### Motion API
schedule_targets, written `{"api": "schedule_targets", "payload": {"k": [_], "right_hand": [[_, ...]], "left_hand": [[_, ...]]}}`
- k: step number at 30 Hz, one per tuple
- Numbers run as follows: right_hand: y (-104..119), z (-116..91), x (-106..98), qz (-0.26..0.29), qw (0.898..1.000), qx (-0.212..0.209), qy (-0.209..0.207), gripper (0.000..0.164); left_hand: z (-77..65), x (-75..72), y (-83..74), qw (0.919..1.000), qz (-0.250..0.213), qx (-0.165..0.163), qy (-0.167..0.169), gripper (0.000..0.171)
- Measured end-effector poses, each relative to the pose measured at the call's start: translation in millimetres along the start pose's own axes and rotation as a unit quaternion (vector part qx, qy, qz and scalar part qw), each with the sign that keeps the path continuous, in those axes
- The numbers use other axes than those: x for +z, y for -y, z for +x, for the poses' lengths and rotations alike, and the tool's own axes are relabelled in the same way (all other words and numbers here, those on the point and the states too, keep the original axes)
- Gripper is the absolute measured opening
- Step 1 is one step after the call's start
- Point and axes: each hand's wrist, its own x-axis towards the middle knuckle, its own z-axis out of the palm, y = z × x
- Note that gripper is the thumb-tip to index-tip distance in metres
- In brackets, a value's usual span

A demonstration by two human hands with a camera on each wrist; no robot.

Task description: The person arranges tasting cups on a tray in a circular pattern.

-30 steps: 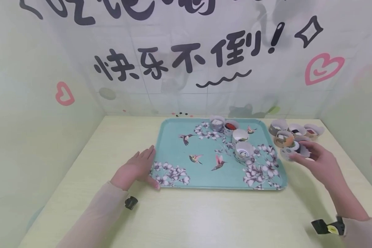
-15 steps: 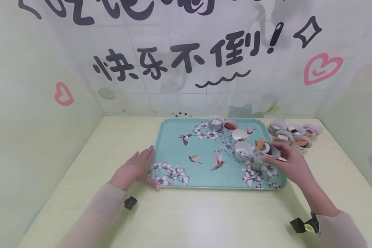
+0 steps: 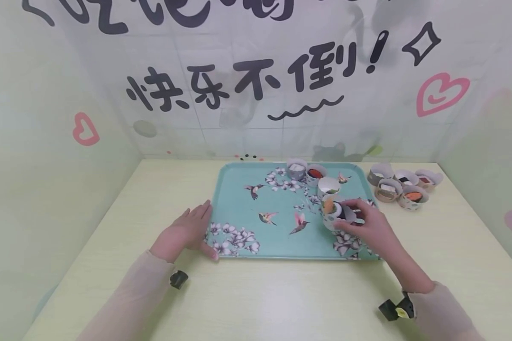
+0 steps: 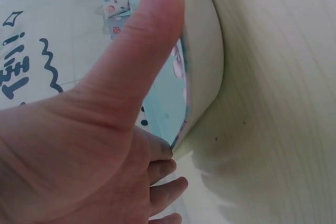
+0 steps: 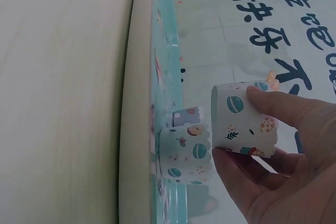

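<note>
My right hand (image 3: 369, 225) pinches a paper baking cup (image 5: 244, 119) printed with teal macarons, thumb on one side and fingers on the other. Toy-like sushi pieces (image 3: 333, 208), orange, white and dark, show inside it. The held cup is above the tray, overlapping the nearest standing cup (image 5: 184, 153) in the head view; the right wrist view shows a small gap between them. My left hand (image 3: 187, 229) lies with extended fingers along the left edge of the turquoise tray (image 3: 239, 208), its thumb (image 4: 139, 40) at the front left corner.
More cups stand in a line on the tray, one with a white piece (image 3: 297, 168), one with a red piece (image 3: 315, 174), one mostly white inside (image 3: 328, 186). Right of the tray, several filled cups (image 3: 413, 196) cluster on the table. A printed curtain (image 3: 222, 128) hangs behind.
My right hand has carried the cup with the sushi pieces from the cluster at the right leftward over the tray to the nearest standing cup. My left hand has stayed at the tray's edge.
</note>
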Motion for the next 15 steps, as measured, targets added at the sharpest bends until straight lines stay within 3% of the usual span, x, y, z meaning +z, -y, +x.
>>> {"api": "schedule_targets", "payload": {"k": [15], "right_hand": [[4, 0, 30, -0.010, 0.999, -0.017, 0.047, 0.054]], "left_hand": [[3.9, 3.5, 1.6, 1.0000, -0.002, -0.007, 0.000, 0.139]]}}
